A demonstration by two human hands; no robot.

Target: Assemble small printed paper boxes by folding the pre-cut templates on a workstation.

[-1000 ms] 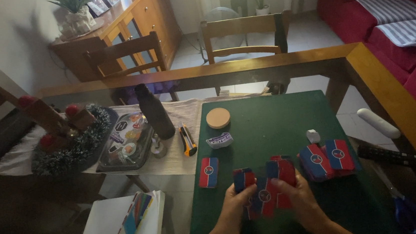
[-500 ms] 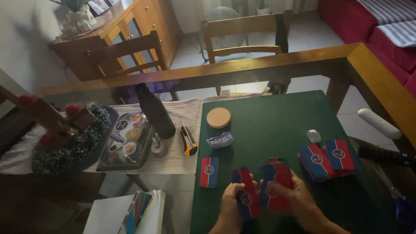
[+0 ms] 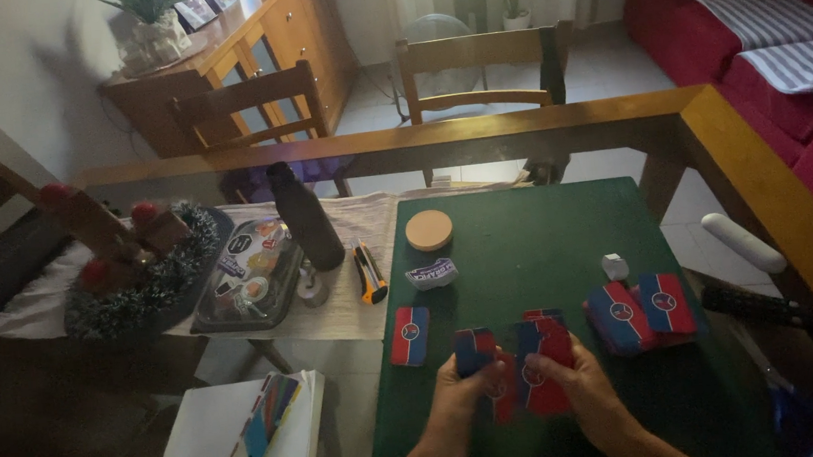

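Two hands fan playing cards over a green felt mat (image 3: 545, 246) at lower centre.
Left hand (image 3: 460, 390) and right hand (image 3: 578, 390) each grip playing cards (image 3: 526, 365), drawn closer together than before; glass table (image 3: 711, 123), chairs beyond.

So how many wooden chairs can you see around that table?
2: one chair behind the table's far left, by the wooden cabinet; another chair at the far middle. Others may be hidden out of frame.

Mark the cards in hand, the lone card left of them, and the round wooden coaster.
cards in hand (image 3: 536, 369), head view, back of the front card
lone card (image 3: 409, 336), head view, centre of its back
round wooden coaster (image 3: 428, 229), head view, top face
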